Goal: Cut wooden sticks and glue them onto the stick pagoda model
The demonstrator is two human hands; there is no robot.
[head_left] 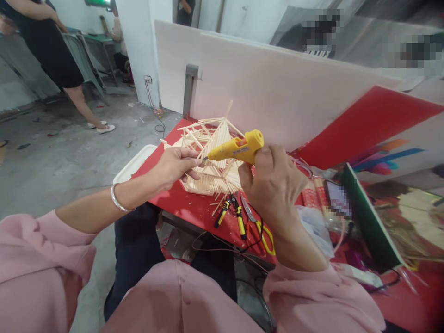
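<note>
A yellow plastic glue gun point(236, 149) is gripped by the raised right hand point(277, 178), its nozzle point(205, 158) aimed leftward over a pale wooden-stick structure point(212, 179) on the red tabletop point(168, 192). The left hand point(178, 165) is held beside the nozzle, fingers half-curled; whether anything is pinched cannot be told.

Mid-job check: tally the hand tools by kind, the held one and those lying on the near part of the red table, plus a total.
Yellow glue gun, in the right hand: 1
Pliers with yellow-and-black handles, on the red table: 1
Scissors, beside the pliers: 1
Total: 3
</note>
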